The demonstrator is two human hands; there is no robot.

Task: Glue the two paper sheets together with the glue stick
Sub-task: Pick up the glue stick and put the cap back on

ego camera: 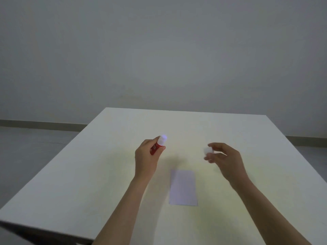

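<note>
— While the left hand (146, 157) is wrapping its fingers (160, 149) round the red plastic glue stick with the white collar (158, 145), why is it holding the tube up off the pale cream square table (74, 174) instead of resting it there?

— It looks like it is keeping the working end tilted up and away from the person, clear of the surface. The grip is closing firmly round the red barrel, low enough that the white top is standing free. I judge that this is leaving the tip exposed for spreading.

— And the pale lilac rectangular paper sheet (183, 187) between the forearms?

— It is lying flat on the table, near the person, well apart from both hands and touched by neither. Sitting in the middle, it is within easy reach of either hand. I am only making out one rectangle; whether a second sheet is lying exactly on top of it, I cannot tell.

— What is the right hand (224, 159) doing over there?

— It is pinching a small round white cap (208, 150) between thumb and fingertips, with the remaining fingers curling loosely. The outline is blurred, so I am guessing it is the stick's cap. It is hovering above the table, well to the right of the tube, probably so the cap can be parked out of the way.

— So how far along is the job?

— Early, by my reading: the stick seems opened, and no glue is touching paper yet.
</note>
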